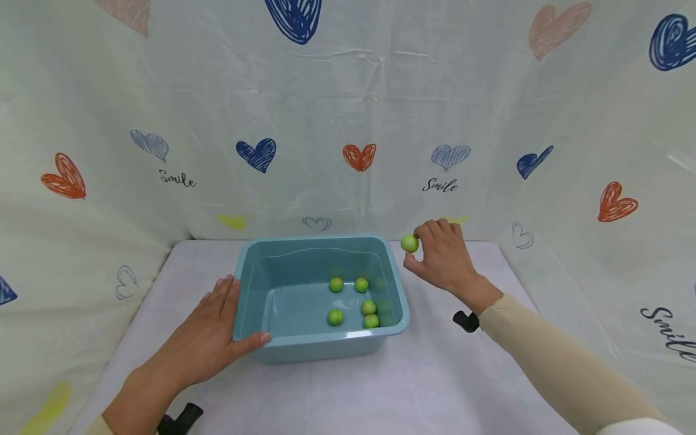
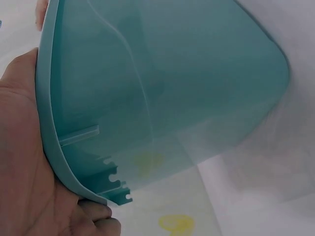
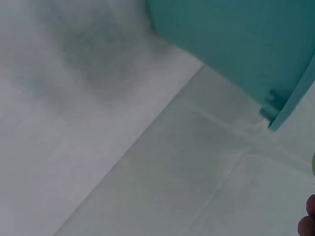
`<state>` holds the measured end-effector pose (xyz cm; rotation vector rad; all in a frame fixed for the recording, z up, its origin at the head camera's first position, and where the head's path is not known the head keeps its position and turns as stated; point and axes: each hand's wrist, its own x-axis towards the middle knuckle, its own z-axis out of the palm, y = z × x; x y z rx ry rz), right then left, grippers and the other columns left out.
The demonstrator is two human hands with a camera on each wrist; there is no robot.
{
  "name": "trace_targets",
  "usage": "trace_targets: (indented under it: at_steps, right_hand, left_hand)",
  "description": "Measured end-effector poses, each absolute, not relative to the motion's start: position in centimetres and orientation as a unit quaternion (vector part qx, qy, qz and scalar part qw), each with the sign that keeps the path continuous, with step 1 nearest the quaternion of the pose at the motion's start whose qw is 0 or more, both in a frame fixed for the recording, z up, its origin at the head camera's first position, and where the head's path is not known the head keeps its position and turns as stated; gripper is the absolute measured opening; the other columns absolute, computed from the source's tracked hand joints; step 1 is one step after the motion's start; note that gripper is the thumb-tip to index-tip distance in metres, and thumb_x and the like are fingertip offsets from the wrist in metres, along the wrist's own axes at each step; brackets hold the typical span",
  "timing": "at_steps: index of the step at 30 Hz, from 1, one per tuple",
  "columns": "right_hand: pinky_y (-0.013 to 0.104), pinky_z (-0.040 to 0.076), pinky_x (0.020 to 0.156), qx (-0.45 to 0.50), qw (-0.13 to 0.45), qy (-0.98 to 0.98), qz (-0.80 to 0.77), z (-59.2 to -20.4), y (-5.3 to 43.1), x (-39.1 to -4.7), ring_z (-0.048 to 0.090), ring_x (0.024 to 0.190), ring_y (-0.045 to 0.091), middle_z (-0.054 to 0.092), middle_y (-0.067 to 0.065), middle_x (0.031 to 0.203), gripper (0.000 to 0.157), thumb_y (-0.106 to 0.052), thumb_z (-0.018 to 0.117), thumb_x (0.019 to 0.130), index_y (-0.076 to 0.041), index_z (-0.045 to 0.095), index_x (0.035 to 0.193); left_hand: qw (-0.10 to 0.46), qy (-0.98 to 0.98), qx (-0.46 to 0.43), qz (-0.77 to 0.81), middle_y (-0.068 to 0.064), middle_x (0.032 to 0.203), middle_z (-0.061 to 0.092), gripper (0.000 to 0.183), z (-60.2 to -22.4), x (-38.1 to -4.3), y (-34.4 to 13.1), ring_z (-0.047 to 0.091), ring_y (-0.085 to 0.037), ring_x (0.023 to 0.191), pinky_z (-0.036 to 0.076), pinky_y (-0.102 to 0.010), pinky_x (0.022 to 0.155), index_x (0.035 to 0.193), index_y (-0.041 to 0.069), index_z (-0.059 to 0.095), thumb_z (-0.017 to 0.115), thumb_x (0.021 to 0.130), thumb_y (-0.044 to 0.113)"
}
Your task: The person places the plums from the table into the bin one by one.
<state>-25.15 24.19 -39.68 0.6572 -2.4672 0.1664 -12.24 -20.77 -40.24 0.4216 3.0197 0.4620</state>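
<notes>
A light blue plastic basin [image 1: 321, 345] stands on the table, with several small round green fruits [image 1: 335, 316] lying on its floor, mostly toward the right. My left hand [image 1: 209, 329] rests against the basin's left side, fingers extended along the rim and thumb on the front rim. The left wrist view shows its palm [image 2: 22, 147] close along the basin's rim [image 2: 45, 98]. Just beyond the basin's right rim, my right hand [image 1: 446, 257] pinches one small green fruit [image 1: 410, 243] between thumb and fingertips. Only a sliver of that fruit [image 3: 313, 164] and some fingertips [image 3: 307, 221] enter the right wrist view.
A white cloth covers the table [image 1: 435, 374]. Behind and at both sides hangs a pale curtain [image 1: 326, 96] printed with hearts and the word "Smile". Dark wrist devices [image 1: 466, 321] sit at both wrists.
</notes>
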Motion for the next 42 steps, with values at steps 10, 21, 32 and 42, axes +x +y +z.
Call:
trace_targets:
  at_steps: [10,21,32,42]
  right_hand:
    - [0.046,0.041,0.083,0.327,0.281,-0.898,0.090,-38.4,17.3,-23.3,0.051,0.092,0.028,0.060,0.006,0.095,0.030,-0.035,0.067,0.087,-0.009,0.060,0.100]
    - [0.040,0.040,0.082,0.366,0.248,-0.892,0.092,-40.4,13.4,-21.7,0.049,0.089,0.021,0.058,0.000,0.095,0.028,-0.035,0.068,0.083,-0.013,0.059,0.096]
    - [0.038,0.038,0.081,0.361,0.212,-0.905,0.070,-42.0,12.7,-21.1,0.046,0.085,0.018,0.056,-0.002,0.091,0.026,-0.037,0.068,0.085,-0.015,0.060,0.097]
    - [0.038,0.039,0.081,0.359,0.217,-0.906,0.050,-41.9,12.5,-21.3,0.048,0.086,0.019,0.058,-0.002,0.092,0.027,-0.040,0.068,0.086,-0.016,0.062,0.097]
  left_hand:
    - [0.028,0.980,0.132,0.146,-0.035,0.170,0.015,0.129,-40.3,-12.4,-20.8,0.021,-0.056,0.155,0.026,-0.073,0.122,0.162,-0.015,0.014,0.058,0.090,0.083]
    - [0.027,0.981,0.131,0.140,-0.035,0.170,0.016,0.130,-40.3,-12.5,-20.6,0.021,-0.056,0.156,0.025,-0.072,0.122,0.162,-0.014,0.014,0.056,0.089,0.085]
    - [0.027,0.981,0.128,0.141,-0.035,0.170,0.017,0.131,-40.4,-12.2,-20.5,0.023,-0.056,0.155,0.027,-0.072,0.121,0.162,-0.014,0.015,0.055,0.088,0.086]
    - [0.031,0.982,0.120,0.143,-0.035,0.170,0.016,0.133,-40.4,-12.2,-20.6,0.023,-0.057,0.154,0.027,-0.073,0.121,0.163,-0.013,0.013,0.056,0.087,0.087]
